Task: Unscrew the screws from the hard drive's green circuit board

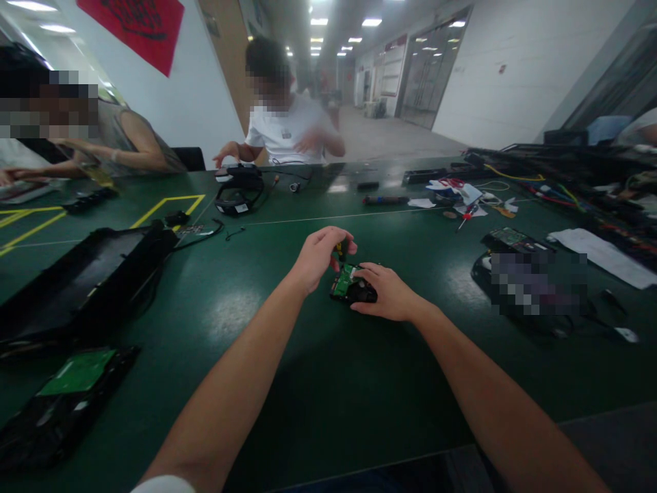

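Note:
In front of me on the table lies a small black device with a green circuit board (345, 279) exposed on its upper side. My left hand (318, 259) is closed round a short black-and-yellow screwdriver (341, 250), held upright over the far edge of the board. Its tip is too small to make out. My right hand (387, 293) grips the device from the right, with the fingers on the board's top and the thumb along the near edge.
A long black plastic housing (97, 274) and another black unit with a green board (79, 373) lie to the left. On the right are a black device (534, 287), a white cloth (600, 255) and a red screwdriver (466, 216). A person in a white shirt (290, 130) sits opposite, near a black headset (237, 188).

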The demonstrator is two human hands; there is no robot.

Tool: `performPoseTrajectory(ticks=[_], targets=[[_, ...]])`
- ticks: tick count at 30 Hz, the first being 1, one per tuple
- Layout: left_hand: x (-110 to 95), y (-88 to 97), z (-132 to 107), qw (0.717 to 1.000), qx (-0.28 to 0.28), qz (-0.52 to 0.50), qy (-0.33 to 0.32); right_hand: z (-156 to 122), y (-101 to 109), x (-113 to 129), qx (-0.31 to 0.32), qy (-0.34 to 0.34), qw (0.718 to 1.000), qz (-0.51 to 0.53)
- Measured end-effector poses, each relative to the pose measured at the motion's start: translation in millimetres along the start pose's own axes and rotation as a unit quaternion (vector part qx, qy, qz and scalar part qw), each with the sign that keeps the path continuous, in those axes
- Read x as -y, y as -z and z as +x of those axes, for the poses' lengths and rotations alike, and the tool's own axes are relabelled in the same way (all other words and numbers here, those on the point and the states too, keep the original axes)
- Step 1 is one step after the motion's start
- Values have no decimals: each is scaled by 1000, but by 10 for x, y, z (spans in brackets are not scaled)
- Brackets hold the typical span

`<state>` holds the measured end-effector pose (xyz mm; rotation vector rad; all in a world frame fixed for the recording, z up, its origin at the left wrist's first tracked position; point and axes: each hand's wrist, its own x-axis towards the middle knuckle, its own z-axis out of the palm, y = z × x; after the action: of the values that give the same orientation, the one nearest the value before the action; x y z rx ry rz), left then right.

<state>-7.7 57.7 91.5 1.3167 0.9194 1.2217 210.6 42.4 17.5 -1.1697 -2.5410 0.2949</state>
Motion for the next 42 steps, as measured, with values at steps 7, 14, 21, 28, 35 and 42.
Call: performPoseTrajectory(ticks=[7, 14, 21, 28, 35, 42], targets=[[23, 4, 23, 998, -51, 17, -17, -4, 10, 3, 1, 2, 1000, 0], [39, 49, 53, 979, -173, 87, -65, -10, -2, -19, -4, 5, 1000, 9], [8, 14, 19, 999, -20, -42, -13, -7, 9, -1, 7, -3, 1000, -1], [34, -15, 22, 998, -40, -31, -28, -9, 18, 13, 2, 1, 1000, -1], [17, -4, 39, 989, -134, 53, -38, -10, 20, 4, 0, 11, 1000, -1], [-20, -28, -17, 1000, -17, 8, -24, -9, 7, 10, 0, -4, 1000, 1]])
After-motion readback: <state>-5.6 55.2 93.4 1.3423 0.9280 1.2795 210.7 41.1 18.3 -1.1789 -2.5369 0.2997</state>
